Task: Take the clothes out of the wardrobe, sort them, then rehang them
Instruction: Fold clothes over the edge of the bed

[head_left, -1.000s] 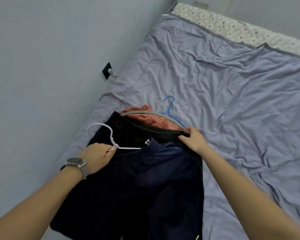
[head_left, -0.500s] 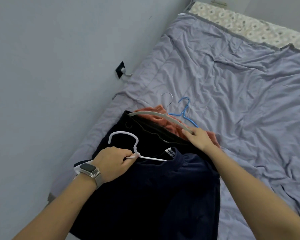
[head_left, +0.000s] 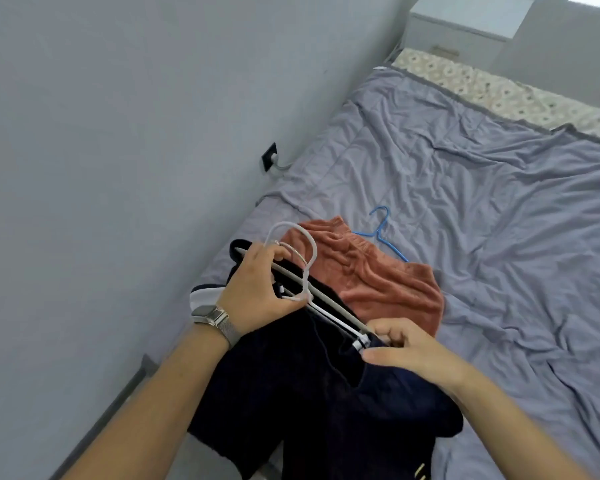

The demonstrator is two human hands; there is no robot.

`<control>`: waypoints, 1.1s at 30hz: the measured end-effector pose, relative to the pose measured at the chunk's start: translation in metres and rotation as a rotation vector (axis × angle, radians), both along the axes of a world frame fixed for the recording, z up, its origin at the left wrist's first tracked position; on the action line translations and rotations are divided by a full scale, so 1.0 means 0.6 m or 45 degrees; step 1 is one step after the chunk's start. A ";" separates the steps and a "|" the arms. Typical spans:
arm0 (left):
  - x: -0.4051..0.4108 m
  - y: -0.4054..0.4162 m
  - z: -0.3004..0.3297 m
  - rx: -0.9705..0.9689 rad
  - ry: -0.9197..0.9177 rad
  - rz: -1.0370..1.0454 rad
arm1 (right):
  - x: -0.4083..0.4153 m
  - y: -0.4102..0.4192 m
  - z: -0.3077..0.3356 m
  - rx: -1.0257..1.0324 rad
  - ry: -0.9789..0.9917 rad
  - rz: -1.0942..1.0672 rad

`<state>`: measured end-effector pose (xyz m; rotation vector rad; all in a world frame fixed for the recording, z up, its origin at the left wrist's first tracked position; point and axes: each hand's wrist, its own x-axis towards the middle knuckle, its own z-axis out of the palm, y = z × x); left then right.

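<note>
Under dark clothes [head_left: 312, 403], hanger [head_left: 326, 303] ends hidden.

A dark navy garment [head_left: 326, 410] is held bunched over the near edge of the bed, hung on a white hanger [head_left: 300, 268] and a grey hanger [head_left: 329, 301] lying together. Just beyond it, a rust-orange garment [head_left: 374, 275] is spread crumpled on the cover, a blue hanger [head_left: 381, 233] protruding from beneath it.
</note>
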<state>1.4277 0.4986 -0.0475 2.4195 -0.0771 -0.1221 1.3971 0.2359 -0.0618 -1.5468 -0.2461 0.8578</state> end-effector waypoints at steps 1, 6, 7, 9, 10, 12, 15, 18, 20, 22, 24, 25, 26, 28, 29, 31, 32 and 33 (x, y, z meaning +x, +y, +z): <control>-0.017 0.007 0.010 0.024 0.020 -0.032 | -0.020 0.006 0.015 0.028 0.031 0.006; -0.133 0.044 0.074 0.011 -0.024 -0.076 | -0.126 0.055 0.097 0.103 0.039 0.083; -0.162 0.052 0.092 0.037 -0.067 -0.039 | -0.148 0.067 0.117 0.088 0.021 0.100; -0.229 0.073 0.133 0.064 -0.136 0.082 | -0.194 0.089 0.154 0.013 -0.027 0.170; -0.268 0.084 0.155 0.052 -0.156 0.166 | -0.216 0.100 0.171 -0.056 -0.078 0.212; -0.358 0.110 0.195 0.017 -0.142 0.353 | -0.261 0.127 0.206 -0.295 -0.293 0.247; -0.510 0.146 0.233 0.008 -0.113 0.618 | -0.340 0.182 0.256 -0.680 -0.744 0.233; -0.657 0.171 0.261 -0.009 -0.095 0.914 | -0.423 0.239 0.293 -0.692 -0.911 0.298; -0.743 0.182 0.280 -0.024 -0.113 1.094 | -0.470 0.275 0.315 -0.651 -0.988 0.396; -0.818 0.189 0.304 -0.010 -0.150 1.235 | -0.510 0.306 0.341 -0.571 -1.028 0.491; -0.886 0.188 0.328 0.040 -0.197 1.366 | -0.547 0.330 0.359 -0.453 -1.036 0.593; -0.916 0.185 0.339 0.077 -0.215 1.421 | -0.566 0.339 0.364 -0.392 -1.031 0.645; -0.945 0.178 0.349 0.122 -0.222 1.477 | -0.584 0.347 0.366 -0.330 -1.026 0.700; -0.997 0.156 0.367 0.228 -0.224 1.591 | -0.619 0.356 0.368 -0.217 -0.991 0.818; -1.023 0.140 0.374 0.269 -0.218 1.649 | -0.637 0.358 0.368 -0.169 -0.962 0.892; -1.070 0.102 0.384 0.318 -0.198 1.756 | -0.673 0.355 0.369 -0.106 -0.926 1.042; -1.094 0.081 0.386 0.344 -0.198 1.810 | -0.691 0.351 0.367 -0.088 -0.938 1.106; -1.118 0.058 0.386 0.368 -0.204 1.863 | -0.709 0.344 0.365 -0.069 -0.958 1.162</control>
